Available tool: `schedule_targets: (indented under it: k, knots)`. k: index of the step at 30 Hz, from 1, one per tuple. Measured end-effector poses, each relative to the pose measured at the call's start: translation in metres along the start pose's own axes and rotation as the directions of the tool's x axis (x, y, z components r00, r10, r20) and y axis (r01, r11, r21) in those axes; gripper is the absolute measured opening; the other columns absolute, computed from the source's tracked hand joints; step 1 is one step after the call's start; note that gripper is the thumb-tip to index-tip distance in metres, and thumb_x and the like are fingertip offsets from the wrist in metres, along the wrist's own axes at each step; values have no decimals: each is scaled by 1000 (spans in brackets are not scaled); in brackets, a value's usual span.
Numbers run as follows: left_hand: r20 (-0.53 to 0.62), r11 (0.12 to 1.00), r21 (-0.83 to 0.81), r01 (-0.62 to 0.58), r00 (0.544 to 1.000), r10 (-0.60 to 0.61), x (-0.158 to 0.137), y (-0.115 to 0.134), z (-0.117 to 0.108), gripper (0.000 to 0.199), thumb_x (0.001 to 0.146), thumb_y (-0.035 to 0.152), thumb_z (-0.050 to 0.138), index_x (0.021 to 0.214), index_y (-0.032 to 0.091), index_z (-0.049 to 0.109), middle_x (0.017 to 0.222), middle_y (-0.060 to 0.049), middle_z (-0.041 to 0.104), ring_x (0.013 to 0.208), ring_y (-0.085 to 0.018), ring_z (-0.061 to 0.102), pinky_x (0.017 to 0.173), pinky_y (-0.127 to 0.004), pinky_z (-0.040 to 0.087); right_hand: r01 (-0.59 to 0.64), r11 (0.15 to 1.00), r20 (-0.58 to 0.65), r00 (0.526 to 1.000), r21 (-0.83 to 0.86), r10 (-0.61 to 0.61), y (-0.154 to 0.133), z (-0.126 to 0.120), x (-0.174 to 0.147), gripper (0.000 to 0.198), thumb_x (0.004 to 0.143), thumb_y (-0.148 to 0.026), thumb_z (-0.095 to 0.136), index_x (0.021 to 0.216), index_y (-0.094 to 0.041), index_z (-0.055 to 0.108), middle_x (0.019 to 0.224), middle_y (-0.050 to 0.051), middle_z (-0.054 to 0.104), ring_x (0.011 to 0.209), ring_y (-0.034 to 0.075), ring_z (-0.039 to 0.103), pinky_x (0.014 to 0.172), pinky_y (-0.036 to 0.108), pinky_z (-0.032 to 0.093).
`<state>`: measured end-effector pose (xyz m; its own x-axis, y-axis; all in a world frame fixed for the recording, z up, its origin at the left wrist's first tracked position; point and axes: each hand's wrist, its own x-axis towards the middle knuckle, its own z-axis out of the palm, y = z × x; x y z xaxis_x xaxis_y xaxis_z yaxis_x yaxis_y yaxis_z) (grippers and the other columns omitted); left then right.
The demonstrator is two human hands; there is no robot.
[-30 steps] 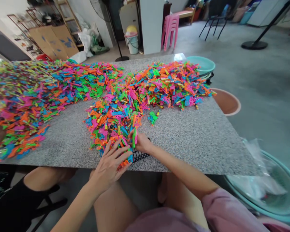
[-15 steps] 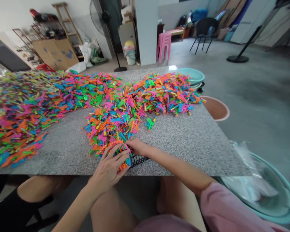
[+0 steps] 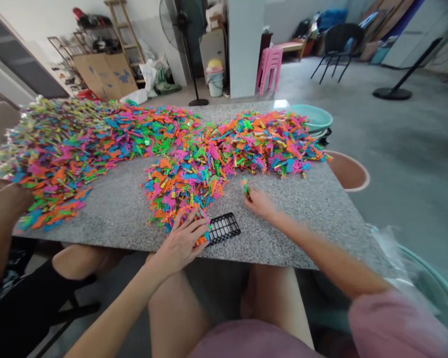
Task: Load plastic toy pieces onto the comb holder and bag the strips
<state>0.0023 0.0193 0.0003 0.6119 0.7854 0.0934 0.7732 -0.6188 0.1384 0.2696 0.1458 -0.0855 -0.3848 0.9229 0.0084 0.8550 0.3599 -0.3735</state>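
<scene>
My left hand (image 3: 186, 236) bends over a packed row of small plastic toy guns (image 3: 203, 239), fingers across the top and thumb along the near side. The row stands in the left part of a black grid tray (image 3: 224, 227), whose right part shows bare cells. To the right of the tray, my right hand (image 3: 260, 203) is closed on a green toy gun (image 3: 245, 186), partly hidden by the fingers and slightly blurred. A loose pile of orange, pink, blue and green toy guns (image 3: 186, 176) lies just beyond my left hand.
A larger heap (image 3: 78, 134) spreads over the left of the speckled stone table (image 3: 115, 199). Another person's hand (image 3: 13, 196) is beside that heap. Off the right edge are a teal basin (image 3: 313, 117), a brown basin (image 3: 349, 171) and a basket with clear plastic bags (image 3: 433, 278).
My right hand has moved from the tray to the right and taken up the green toy gun that lay alone. My left hand stays on the row. The view has shifted a little left.
</scene>
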Motion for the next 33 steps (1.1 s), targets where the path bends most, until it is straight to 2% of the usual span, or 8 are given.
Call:
schedule_targets:
  k: [1,3,5,11,19,25,30,33]
  knots:
    - [-3,1000,-3,2,1000,-2,0,1,0,25,93,24,52,117,21,59,132,-6,61,143,-30,30,119,-57,8,-36,983,11,999,179,35,-15,10,-15,20,90,-14,49,103,-12,63,92,10,70,79,17,66,71,25,48]
    - [-6,1000,-3,6,1000,-6,1,2,-1,26,93,24,51,118,21,58,132,-5,60,143,-30,30,119,-57,7,2,863,75,996,506,-46,-47,30,-42,16,90,-20,50,96,-15,64,80,3,71,69,14,65,65,21,47]
    - [-1,1000,3,8,1000,-8,1,3,-2,26,94,24,51,119,20,57,133,-5,59,143,-31,29,119,-58,7,0,807,81,995,590,-59,-77,45,-60,13,87,-24,56,90,-16,66,74,1,70,64,12,64,61,20,44]
    - [-19,1000,9,3,1000,-3,1,4,-2,26,93,24,51,118,21,58,134,-5,59,144,-31,29,119,-58,9,-87,952,115,992,295,55,-110,50,-63,14,79,-30,68,74,-17,69,69,5,70,65,15,62,58,22,37]
    - [-51,1000,-2,8,999,-8,1,2,1,24,91,21,52,114,20,60,130,-6,62,142,-31,32,119,-59,7,-10,952,86,996,307,-17,-101,43,-56,8,78,-25,69,80,-18,71,73,2,70,67,15,62,63,22,41]
    - [-37,1000,-8,21,999,-21,2,3,1,28,91,21,52,118,19,59,131,-7,61,141,-32,33,118,-58,9,-66,981,225,974,180,25,-114,27,-52,17,82,-25,65,95,-16,72,90,10,73,83,21,68,74,26,47]
    - [-24,999,-13,38,999,-38,3,9,-6,57,90,25,56,144,21,38,139,-9,55,141,-31,34,117,-58,12,-27,999,268,963,35,17,-135,20,-54,26,87,-16,54,110,-11,65,99,17,72,90,25,68,80,32,49]
    - [-26,998,16,64,998,-63,6,14,-6,51,88,33,62,137,24,49,134,-7,60,136,-35,40,116,-62,11,-14,1000,232,973,25,8,-137,25,-63,33,87,-8,47,117,-11,61,104,16,71,91,23,68,81,30,49]
